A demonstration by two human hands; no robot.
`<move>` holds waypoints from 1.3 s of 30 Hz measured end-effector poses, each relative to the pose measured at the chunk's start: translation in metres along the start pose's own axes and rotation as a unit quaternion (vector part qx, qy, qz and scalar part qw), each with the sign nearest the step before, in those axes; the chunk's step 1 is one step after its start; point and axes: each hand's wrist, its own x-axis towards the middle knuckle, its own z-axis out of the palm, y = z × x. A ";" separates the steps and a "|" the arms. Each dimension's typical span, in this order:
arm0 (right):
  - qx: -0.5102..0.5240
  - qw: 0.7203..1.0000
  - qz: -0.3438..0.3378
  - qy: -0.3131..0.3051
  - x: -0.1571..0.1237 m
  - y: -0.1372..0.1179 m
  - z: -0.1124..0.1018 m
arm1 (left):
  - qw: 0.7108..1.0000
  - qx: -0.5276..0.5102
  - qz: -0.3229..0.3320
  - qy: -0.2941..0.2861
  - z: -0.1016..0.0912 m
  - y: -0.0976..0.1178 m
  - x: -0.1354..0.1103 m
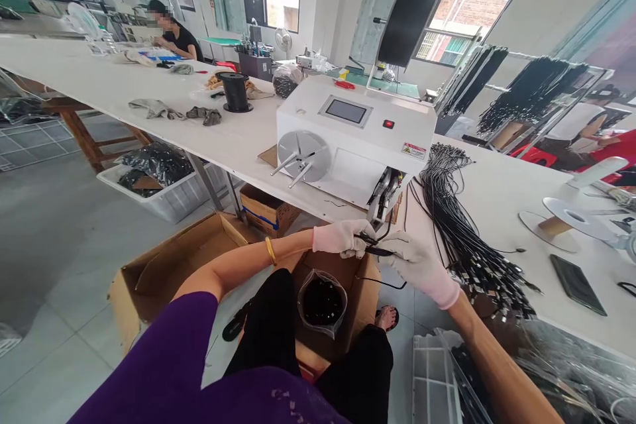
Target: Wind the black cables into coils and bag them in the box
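My left hand, in a pale work glove, closes on a black cable in front of the white machine. My right hand, also gloved, pinches the same dark length from the other side. Both hands are close together, just below the machine's metal feed head. A loose black end hangs in a curve beneath my right fingers. The gloves partly hide the cable. The white machine has a small screen, a red switch and a round disc with metal pegs.
A long bundle of black cables lies on the table to the right, near a phone and a white spool. Between my legs, a carton holds a plastic bag of dark pieces. A person sits at the far left.
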 end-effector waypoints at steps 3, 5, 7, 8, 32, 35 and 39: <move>0.100 0.988 0.097 0.069 0.008 0.005 0.001 | 0.988 0.036 0.104 0.111 -0.003 -0.002 0.013; 0.161 0.968 0.160 0.107 0.017 0.011 0.001 | 0.976 0.046 0.144 0.156 -0.008 -0.002 0.025; 0.226 0.940 0.216 0.139 0.028 0.021 0.000 | 0.974 0.024 0.145 0.170 -0.016 -0.002 0.039; 0.256 0.925 0.233 0.156 0.034 0.028 0.000 | 0.975 0.010 0.140 0.171 -0.020 -0.002 0.046; 0.329 0.841 0.236 0.360 0.088 0.146 0.041 | 0.812 0.467 0.238 0.256 -0.097 -0.055 0.165; 0.342 0.836 0.250 0.349 0.087 0.140 0.038 | 0.840 0.393 0.256 0.274 -0.089 -0.045 0.155; 0.366 0.838 0.275 0.297 0.086 0.126 0.022 | 0.892 0.268 0.237 0.277 -0.080 -0.023 0.141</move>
